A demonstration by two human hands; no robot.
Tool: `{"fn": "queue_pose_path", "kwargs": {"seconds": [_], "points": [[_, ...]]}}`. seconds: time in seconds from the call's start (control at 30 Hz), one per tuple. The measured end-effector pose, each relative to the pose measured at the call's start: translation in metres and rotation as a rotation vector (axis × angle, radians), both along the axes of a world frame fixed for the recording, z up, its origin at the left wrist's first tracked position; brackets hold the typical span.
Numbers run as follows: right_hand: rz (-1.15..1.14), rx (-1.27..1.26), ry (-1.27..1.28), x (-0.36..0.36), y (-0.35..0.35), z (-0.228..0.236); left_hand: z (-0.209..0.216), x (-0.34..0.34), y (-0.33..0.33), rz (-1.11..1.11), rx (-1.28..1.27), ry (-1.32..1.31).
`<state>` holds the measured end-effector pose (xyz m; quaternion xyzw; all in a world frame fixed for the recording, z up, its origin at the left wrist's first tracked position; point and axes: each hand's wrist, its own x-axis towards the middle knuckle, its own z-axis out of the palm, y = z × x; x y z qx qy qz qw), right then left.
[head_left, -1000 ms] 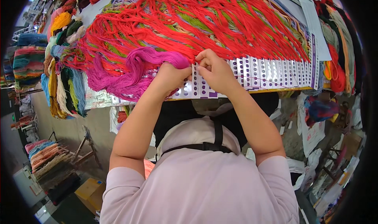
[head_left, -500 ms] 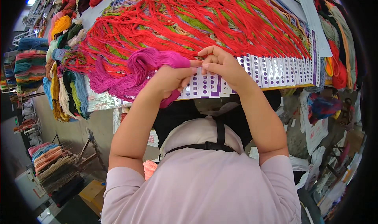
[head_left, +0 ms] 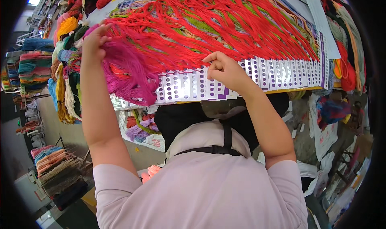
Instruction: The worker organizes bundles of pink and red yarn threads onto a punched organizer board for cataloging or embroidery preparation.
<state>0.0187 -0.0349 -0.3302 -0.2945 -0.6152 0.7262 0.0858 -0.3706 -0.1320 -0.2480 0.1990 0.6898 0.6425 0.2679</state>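
Observation:
At the left of the table, my left hand (head_left: 96, 42) is raised with its fingers curled round part of a magenta skein of thread (head_left: 130, 70). The skein drapes from that hand over the table's near edge, its strands blurred by motion. My right hand (head_left: 227, 73) hovers above the row of white punched thread cards (head_left: 183, 86), fingers bent inward. Whether a thin strand lies between those fingertips is too small to see. Long red threads (head_left: 193, 32) run away from the cards' far ends, over green and lilac ones.
Coloured skeins (head_left: 66, 84) hang off the table's left end, and more yarn (head_left: 348, 64) hangs at the right. A white strip (head_left: 323, 28) lies at the far right. Below the edge sits a white bag (head_left: 155, 140) with lilac and red yarn.
My left hand has swung away from my right hand to the far left, drawing the magenta skein with it. My right hand has stayed over the cards, its fingers slightly more curled.

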Motion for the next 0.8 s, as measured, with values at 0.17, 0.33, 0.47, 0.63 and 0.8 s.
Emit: {"fn": "queue_pose_path", "kwargs": {"seconds": [0.17, 0.33, 0.47, 0.63, 0.8], "points": [[-0.074, 0.068, 0.007, 0.001, -0.005, -0.008, 0.002, 0.106, 0.001, -0.102, -0.275, 0.450], [-0.222, 0.043, 0.256, -0.012, -0.041, 0.042, 0.026, 0.207, -0.022, -0.495, 0.071, -0.700], [-0.262, -0.049, 0.347, -0.021, -0.053, 0.066, 0.011, 0.223, -0.030, -0.738, 0.066, -0.728], [-0.278, -0.139, 0.364, -0.016, -0.056, 0.065, 0.013, 0.225, -0.032, -0.735, 0.086, -0.777], [-0.339, -0.154, 0.510, -0.013, -0.056, 0.069, 0.007, 0.221, -0.033, -0.686, 0.163, -0.720]]}}
